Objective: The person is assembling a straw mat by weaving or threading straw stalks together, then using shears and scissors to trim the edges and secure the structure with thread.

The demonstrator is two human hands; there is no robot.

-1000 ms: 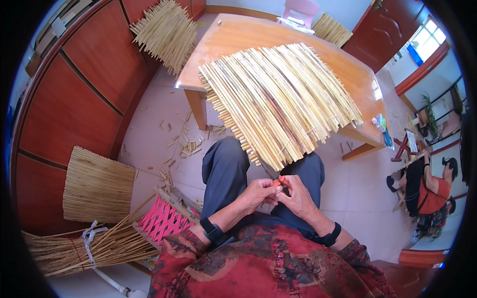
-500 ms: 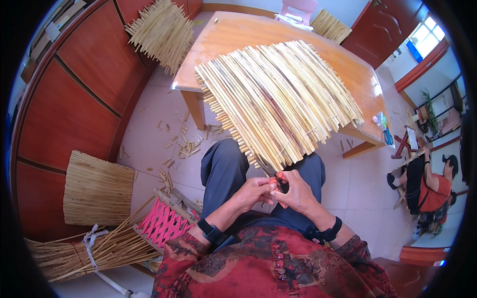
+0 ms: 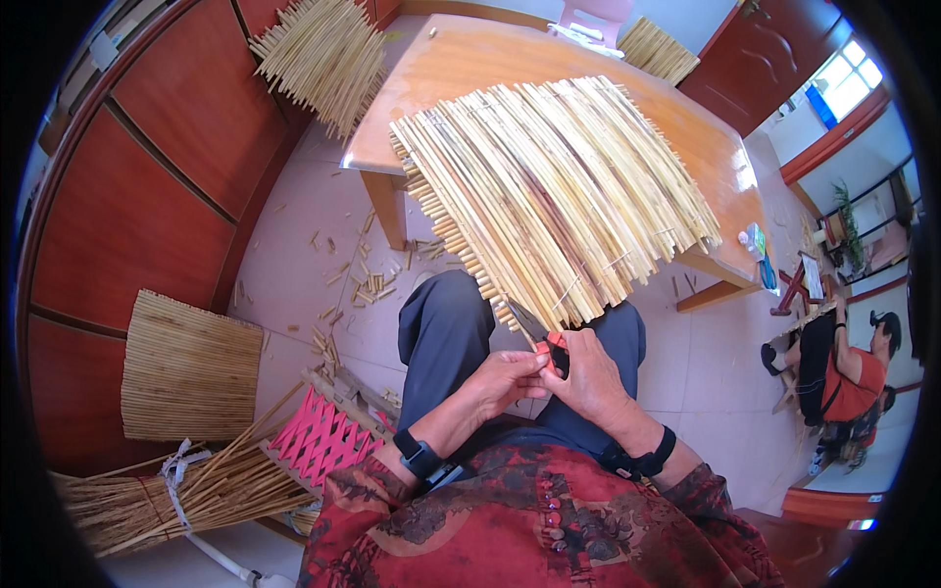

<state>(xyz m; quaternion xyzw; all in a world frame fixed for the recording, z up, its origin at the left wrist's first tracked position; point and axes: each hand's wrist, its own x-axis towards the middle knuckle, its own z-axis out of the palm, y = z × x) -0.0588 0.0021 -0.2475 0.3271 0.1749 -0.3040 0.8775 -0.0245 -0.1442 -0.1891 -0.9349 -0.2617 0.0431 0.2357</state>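
A mat of pale reed stalks (image 3: pixel 554 201), laid side by side, slopes from the table down to my knees. Its left edge shows uneven stalk ends. At its near corner my right hand (image 3: pixel 595 377) is closed around the red-handled scissors (image 3: pixel 555 343). Their dark blades point up along that edge, among the stalk ends. Close beside it, my left hand (image 3: pixel 505 380) has its fingers pinched at the scissors' other red handle. Part of the handles is hidden by the fingers.
A wooden table (image 3: pixel 470 54) stands ahead under the mat's far part. More reed mats (image 3: pixel 191 367) lean at the left. Cut stalk pieces (image 3: pixel 372 286) litter the floor. A stool with pink webbing (image 3: pixel 319 436) and a reed bundle (image 3: pixel 127 505) lie left. Another person (image 3: pixel 848 367) sits at right.
The scissors' blades stand more apart than before and show further up along the mat's edge. My right hand has lifted slightly; the mat has shifted a little to the right in view.
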